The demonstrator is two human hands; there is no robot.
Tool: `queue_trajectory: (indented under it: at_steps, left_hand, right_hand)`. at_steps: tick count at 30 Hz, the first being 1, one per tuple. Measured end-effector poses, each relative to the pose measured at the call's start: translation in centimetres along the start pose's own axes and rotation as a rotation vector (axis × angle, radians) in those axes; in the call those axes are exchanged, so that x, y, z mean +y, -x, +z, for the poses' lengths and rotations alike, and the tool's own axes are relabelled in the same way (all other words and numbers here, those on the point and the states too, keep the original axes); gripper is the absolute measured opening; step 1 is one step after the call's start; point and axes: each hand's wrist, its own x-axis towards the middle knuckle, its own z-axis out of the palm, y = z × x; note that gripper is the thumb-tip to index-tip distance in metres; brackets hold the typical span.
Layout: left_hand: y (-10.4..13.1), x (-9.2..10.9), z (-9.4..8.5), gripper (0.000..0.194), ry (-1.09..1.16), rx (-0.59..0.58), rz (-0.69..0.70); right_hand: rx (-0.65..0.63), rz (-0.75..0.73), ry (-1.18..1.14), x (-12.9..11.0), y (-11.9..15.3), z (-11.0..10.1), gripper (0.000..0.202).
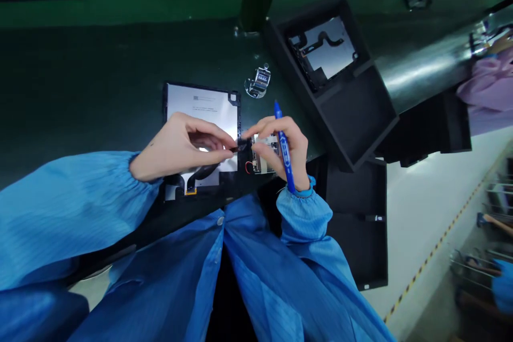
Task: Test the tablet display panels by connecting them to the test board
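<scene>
A tablet screen panel (pixel 208 109) with a silvery back and black frame lies on the dark green bench. Above its right part, my left hand (pixel 188 141) pinches the end of a black flex cable (pixel 206 171) between thumb and fingers. My right hand (pixel 286 141) holds a blue marker pen (pixel 284 149) upright across its fingers. Its thumb and index finger are apart, the index fingertip close to the cable end. Partly hidden under that hand is a circuit board (pixel 260 163) with a thin red wire, lying beside the panel.
A chrome tally counter (pixel 258 81) stands beyond my right hand. To the right, a black divided tray (pixel 356 112) holds another screen panel (pixel 326 48) in its far compartment. Another black tray (pixel 356 224) sits lower at the bench edge. Someone in pink (pixel 489 88) is at far right.
</scene>
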Motion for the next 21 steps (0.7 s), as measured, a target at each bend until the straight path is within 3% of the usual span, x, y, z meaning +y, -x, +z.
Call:
queue_trajectory:
  at_steps: [3, 7, 13, 21]
  left_hand:
    - [0.0, -0.8, 1.5, 0.012, -0.224, 0.114, 0.087]
    - [-0.1, -2.4, 3.4, 0.012, -0.446, 0.129, 0.231]
    - [0.2, -3.3, 5.1, 0.012, -0.677, 0.162, 0.253]
    - [0.9, -3.5, 6.1, 0.014, -0.835, 0.171, 0.273]
  right_hand:
    - [0.12, 0.134, 0.136, 3.1, 0.9, -1.2, 0.013]
    - [0.129, 0.235, 0.208, 5.9, 2.3, -1.0, 0.018]
    - [0.161, 0.275, 0.153, 5.0, 3.4, 0.4, 0.02]
    - [0.16, 0.282, 0.124, 5.0, 3.3, 0.2, 0.02]
